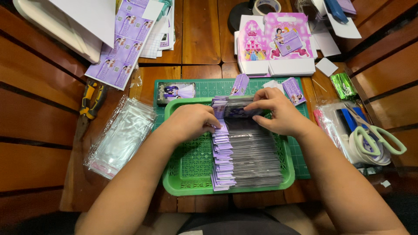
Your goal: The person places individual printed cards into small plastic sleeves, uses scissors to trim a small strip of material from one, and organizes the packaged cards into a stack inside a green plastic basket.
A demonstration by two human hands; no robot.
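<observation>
Head view shows both hands, left hand [191,122] and right hand [278,114], pinching the far packet [235,112] of the row [246,150] running toward the person inside the green basket [185,182].

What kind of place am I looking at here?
Probably a home craft table for packing party favours: a green cutting mat, scissors, clear plastic sleeves, and both hands sorting packed cards in a green basket.

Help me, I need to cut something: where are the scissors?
In the head view, the scissors lie at the right edge of the table, on a roll of tape, right of the green basket.
</observation>
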